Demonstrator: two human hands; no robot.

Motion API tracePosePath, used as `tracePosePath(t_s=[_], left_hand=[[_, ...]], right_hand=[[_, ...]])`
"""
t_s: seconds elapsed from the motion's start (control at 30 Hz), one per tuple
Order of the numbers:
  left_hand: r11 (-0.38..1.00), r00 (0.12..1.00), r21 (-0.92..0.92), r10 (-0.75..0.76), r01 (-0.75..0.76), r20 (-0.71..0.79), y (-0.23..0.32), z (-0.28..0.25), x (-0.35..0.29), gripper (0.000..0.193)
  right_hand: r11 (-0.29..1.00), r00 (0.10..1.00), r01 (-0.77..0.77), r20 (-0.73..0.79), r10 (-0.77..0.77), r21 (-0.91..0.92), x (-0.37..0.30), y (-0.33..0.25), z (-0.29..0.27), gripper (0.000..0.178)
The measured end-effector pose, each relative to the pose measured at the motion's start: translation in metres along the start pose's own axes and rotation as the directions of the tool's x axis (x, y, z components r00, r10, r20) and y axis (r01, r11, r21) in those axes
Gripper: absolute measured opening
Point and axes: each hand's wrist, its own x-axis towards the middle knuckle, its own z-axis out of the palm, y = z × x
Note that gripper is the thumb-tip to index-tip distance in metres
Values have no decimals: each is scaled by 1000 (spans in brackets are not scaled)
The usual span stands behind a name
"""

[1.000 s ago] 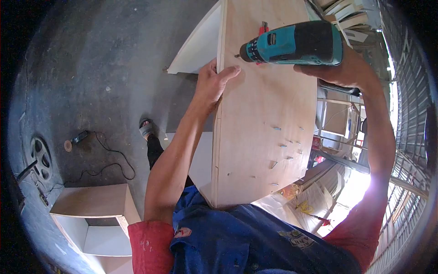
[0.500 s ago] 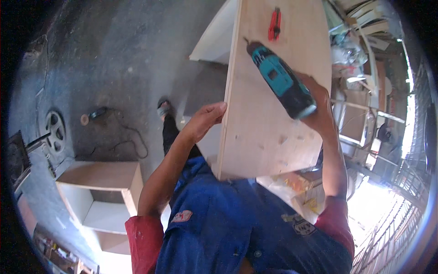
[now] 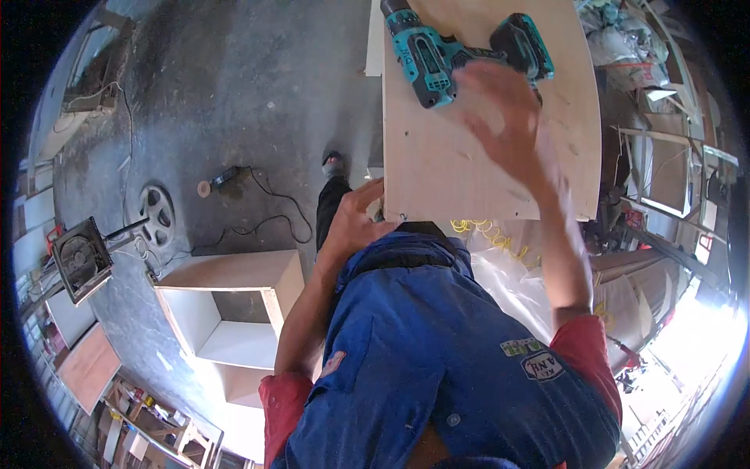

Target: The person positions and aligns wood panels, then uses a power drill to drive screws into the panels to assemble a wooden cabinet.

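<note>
A teal-and-black cordless drill [image 3: 426, 59] lies on its side across the far part of a pale, flat wooden panel [image 3: 437, 168], the person's blurred right hand [image 3: 504, 109] loosely spread close by. The left hand [image 3: 353, 223] curves at the panel's near-left corner, its hold unclear.

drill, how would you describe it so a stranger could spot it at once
Find the pale wooden panel at the top of the picture, right of the grey floor. On its upper part, beside the blurred right hand, is the drill. Teal and black against bare wood, it shows no cord, unlike the small tool on the floor.
</note>
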Motion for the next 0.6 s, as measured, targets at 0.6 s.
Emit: tracePosePath(t_s=[0.6], left_hand=[[977, 908, 18, 189, -211, 374, -44, -18, 36, 26]], right_hand=[[911, 903, -408, -179, 391, -66, -120, -145, 96, 42]])
